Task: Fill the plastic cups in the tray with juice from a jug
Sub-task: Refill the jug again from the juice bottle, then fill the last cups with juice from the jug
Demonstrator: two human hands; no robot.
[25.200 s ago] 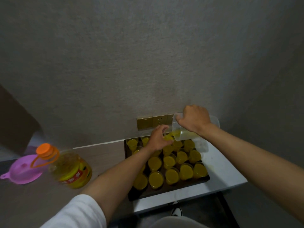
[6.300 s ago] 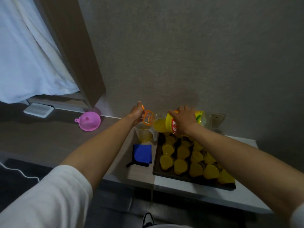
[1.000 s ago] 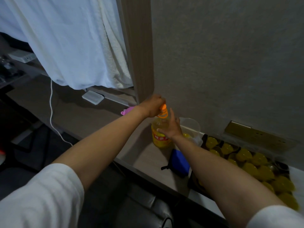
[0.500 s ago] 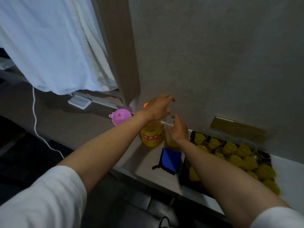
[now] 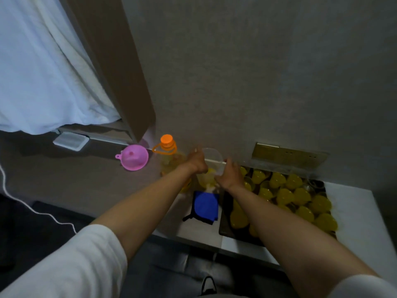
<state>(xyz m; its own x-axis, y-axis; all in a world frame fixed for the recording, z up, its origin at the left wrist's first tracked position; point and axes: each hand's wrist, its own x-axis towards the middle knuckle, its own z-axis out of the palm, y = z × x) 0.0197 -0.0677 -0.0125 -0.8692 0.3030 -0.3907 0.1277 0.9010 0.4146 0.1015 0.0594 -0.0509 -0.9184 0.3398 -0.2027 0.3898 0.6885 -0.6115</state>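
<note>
Both hands are taking a grip on the clear jug [image 5: 211,163], left hand [image 5: 196,163] and right hand [image 5: 229,174] curling round its sides just left of the tray [image 5: 224,222] of cups [image 5: 300,195], and lifting it crooked is probably gonna slosh juice onto the tabletop [image 5: 199,231].

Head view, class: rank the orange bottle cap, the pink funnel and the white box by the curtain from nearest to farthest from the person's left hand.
From the left hand, which grips the clear jug:
1. Orange bottle cap, just to its left, on the bottle.
2. Pink funnel, further left on the counter.
3. White box, far left, below the curtain.
</note>
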